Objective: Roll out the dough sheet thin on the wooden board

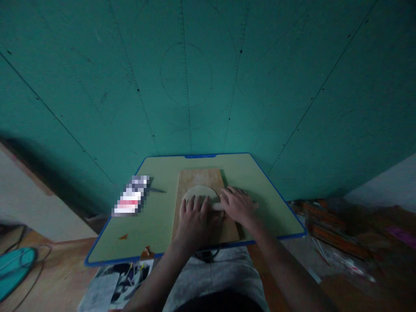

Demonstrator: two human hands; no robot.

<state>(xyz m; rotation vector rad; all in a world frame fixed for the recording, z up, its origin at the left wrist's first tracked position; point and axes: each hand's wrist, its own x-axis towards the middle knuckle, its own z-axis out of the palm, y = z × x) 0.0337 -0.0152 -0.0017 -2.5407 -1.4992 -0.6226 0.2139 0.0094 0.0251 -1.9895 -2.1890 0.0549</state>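
Observation:
A round, flat sheet of pale dough (200,190) lies on a wooden cutting board (201,174). My left hand (195,216) rests palm down over the near part of the dough, its fingers stretched out and slightly spread. Beside it, my right hand (238,204) is curled over a thin wooden rolling pin (216,206), which lies crosswise at the right part of the dough. One end of the pin sticks out past the right hand; whether its other end runs under my left hand is hidden.
The board sits on a pale table with a blue rim (276,186), against a green wall (208,86). At the left lie a blurred-out packet (131,197), a knife blade (157,190) and a small brown scrap (123,236). Clutter (338,234) covers the floor at right.

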